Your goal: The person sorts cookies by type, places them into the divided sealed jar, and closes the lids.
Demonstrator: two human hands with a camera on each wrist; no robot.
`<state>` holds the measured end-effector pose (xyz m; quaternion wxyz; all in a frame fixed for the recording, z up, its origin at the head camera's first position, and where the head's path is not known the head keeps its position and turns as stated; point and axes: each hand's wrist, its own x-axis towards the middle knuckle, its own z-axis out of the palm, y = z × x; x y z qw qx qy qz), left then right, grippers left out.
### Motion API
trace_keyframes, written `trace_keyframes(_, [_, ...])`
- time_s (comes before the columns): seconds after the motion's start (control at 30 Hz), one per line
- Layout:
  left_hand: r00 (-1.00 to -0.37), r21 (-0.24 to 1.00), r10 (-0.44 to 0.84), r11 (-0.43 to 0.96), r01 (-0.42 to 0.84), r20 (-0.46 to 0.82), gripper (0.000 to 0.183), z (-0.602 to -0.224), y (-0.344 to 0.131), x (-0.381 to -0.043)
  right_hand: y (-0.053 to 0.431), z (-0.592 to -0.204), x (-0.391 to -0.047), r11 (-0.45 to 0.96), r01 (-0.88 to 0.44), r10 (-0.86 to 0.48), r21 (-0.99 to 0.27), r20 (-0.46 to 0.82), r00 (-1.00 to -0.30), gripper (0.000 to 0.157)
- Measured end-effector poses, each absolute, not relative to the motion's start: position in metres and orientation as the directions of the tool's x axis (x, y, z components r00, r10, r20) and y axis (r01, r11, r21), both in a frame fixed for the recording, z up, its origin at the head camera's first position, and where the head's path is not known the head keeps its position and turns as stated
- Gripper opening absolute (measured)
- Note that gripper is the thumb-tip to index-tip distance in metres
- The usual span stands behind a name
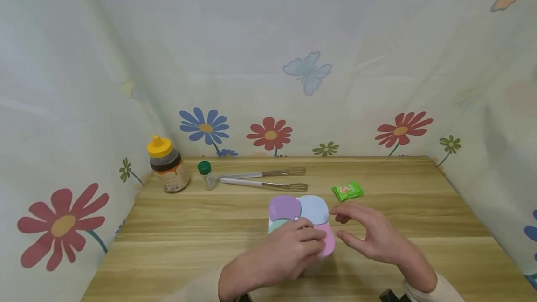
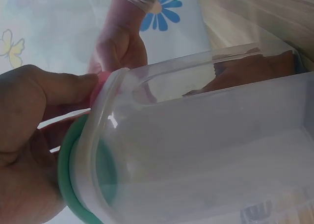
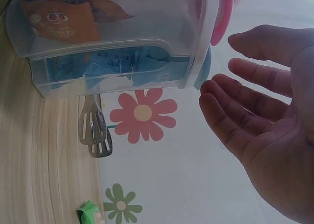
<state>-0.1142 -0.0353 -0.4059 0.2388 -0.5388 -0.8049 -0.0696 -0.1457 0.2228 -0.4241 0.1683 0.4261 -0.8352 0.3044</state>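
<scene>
A clear storage box [image 2: 211, 136] with rounded lids in four colours stands near the table's front. Its purple lid [image 1: 284, 207] and light blue lid [image 1: 314, 209] are at the back, the green lid [image 1: 278, 224] and pink lid [image 1: 326, 241] at the front. My left hand [image 1: 289, 248] reaches over the green lid and grips the pink one, thumb against its edge in the left wrist view. My right hand [image 1: 373, 229] hovers just right of the box, fingers spread and nothing held. Through the walls show orange-brown packets [image 3: 61, 20] and blue packets [image 3: 115, 62].
Behind the box lie metal tongs [image 1: 264, 183] with slotted ends. A green packet [image 1: 348, 191] lies back right. At the back left stand a green-capped shaker [image 1: 207, 176] and a yellow-capped jar [image 1: 169, 167]. Flower-print cloth [image 1: 235, 59] walls the wooden table [image 1: 176, 232] in.
</scene>
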Motion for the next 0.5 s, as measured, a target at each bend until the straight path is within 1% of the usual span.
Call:
trace_keyframes(0.07, [-0.316,-0.103,0.830,0.404,0.909,0.459,0.020,-0.408,-0.037,-0.115,0.223,-0.424,-0.145,0.456,-0.810,-0.610,-0.369,0.533,-0.586,0.046])
trace_keyframes(0.13, [-0.313,-0.067,0.828,0.386,0.920,0.465,0.023,-0.409,-0.040,-0.117,0.223,-0.424,-0.145,0.458,-0.809,-0.611,-0.369,0.531,-0.588,0.046])
trace_keyframes(0.23, [-0.326,-0.010,0.823,0.373,0.928,0.464,0.031,-0.410,-0.046,-0.121,0.222,-0.424,-0.145,0.450,-0.816,-0.616,-0.361,0.537,-0.577,0.049])
trace_keyframes(0.33, [-0.368,0.043,0.813,0.393,0.919,0.450,0.043,-0.410,-0.052,-0.123,0.222,-0.423,-0.144,0.453,-0.817,-0.619,-0.356,0.534,-0.576,0.055])
trace_keyframes(0.5, [-0.434,0.110,0.809,0.427,0.897,0.397,0.061,-0.409,-0.068,-0.127,0.219,-0.421,-0.141,0.488,-0.801,-0.631,-0.347,0.493,-0.599,0.070])
